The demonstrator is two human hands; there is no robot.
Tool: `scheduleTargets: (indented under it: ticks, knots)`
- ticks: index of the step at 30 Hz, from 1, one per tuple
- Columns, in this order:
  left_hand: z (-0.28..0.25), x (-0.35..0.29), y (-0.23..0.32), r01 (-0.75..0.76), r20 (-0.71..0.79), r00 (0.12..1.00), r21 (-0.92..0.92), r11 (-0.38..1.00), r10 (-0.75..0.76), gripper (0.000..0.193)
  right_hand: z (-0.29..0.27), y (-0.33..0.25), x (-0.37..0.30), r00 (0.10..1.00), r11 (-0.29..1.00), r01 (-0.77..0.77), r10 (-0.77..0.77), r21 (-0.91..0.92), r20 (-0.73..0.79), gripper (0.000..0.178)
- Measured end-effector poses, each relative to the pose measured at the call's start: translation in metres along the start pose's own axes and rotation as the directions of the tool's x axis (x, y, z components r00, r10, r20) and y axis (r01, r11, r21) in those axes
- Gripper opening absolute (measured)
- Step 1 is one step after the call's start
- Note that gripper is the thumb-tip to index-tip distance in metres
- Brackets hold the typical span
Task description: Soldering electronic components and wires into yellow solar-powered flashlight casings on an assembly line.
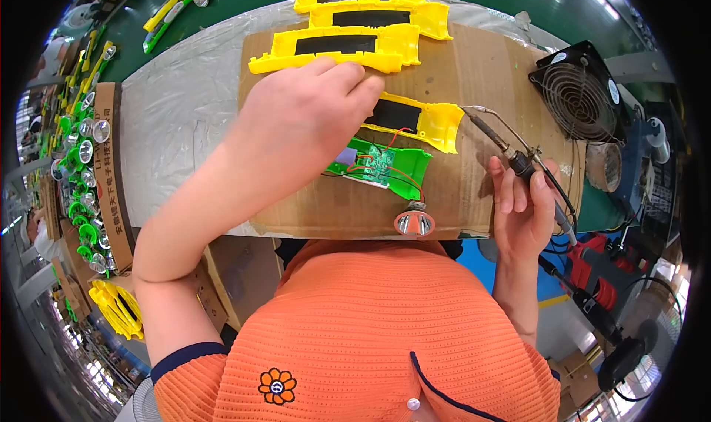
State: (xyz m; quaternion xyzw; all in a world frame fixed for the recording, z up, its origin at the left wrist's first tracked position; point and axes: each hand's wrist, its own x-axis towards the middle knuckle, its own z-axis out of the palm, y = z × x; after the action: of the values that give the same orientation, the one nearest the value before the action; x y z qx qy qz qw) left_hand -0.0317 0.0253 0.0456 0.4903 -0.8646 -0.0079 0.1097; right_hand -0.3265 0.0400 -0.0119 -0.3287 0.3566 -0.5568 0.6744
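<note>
My left hand (315, 107) reaches across the board with its fingers curled together. They are at the left part of a yellow casing half (442, 125) with a black panel; whatever is pinched there is hidden by the hand. Nearer to me lies a green casing half (415, 171) holding a green circuit board (378, 166). Red and black wires run from it, one to a round flashlight reflector (415, 223) at the board's near edge. In my right hand (524, 207) is a soldering iron (522, 164), with a thin curved metal tube alongside; its tip points up and left, close to the yellow casing's right end.
Several more yellow casing halves (333, 44) lie at the far side of the cardboard (474, 192). A black fan (578, 88) stands at right beside a solder spool (603, 166). At left, a carton (112, 177) borders many green lamp parts (85, 177).
</note>
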Motion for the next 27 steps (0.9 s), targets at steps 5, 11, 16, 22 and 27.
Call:
scheduleTargets:
  ticks: [5, 11, 16, 22, 27]
  knots:
    - [0.006, 0.013, -0.014, -0.059, 0.14, 0.988, -0.009, 0.998, 0.059, 0.033, -0.005, 0.004, 0.001, 0.999, 0.998, 0.032, -0.034, 0.053, 0.029, 0.014]
    - [-0.031, -0.018, 0.002, -0.08, 0.223, 0.97, -0.087, 0.993, 0.097, 0.053, -0.007, 0.004, 0.002, 0.996, 0.993, 0.078, -0.075, 0.084, -0.042, 0.013]
    - [-0.003, -0.059, -0.003, 0.068, 0.156, 0.987, -0.212, 0.975, -0.035, 0.069, -0.002, 0.006, 0.003, 0.997, 0.988, 0.049, -0.041, 0.147, -0.061, 0.011]
    - [-0.022, 0.001, -0.096, 0.148, -0.226, 0.961, -0.056, 0.987, -0.157, 0.061, -0.01, 0.003, 0.001, 0.995, 0.987, 0.064, -0.052, 0.145, -0.082, 0.018]
    - [0.03, 0.065, -0.222, 0.378, -0.385, 0.885, 0.263, 0.888, -0.263, 0.057, -0.001, 0.0, 0.0, 0.994, 0.988, 0.051, -0.036, 0.149, -0.101, 0.018]
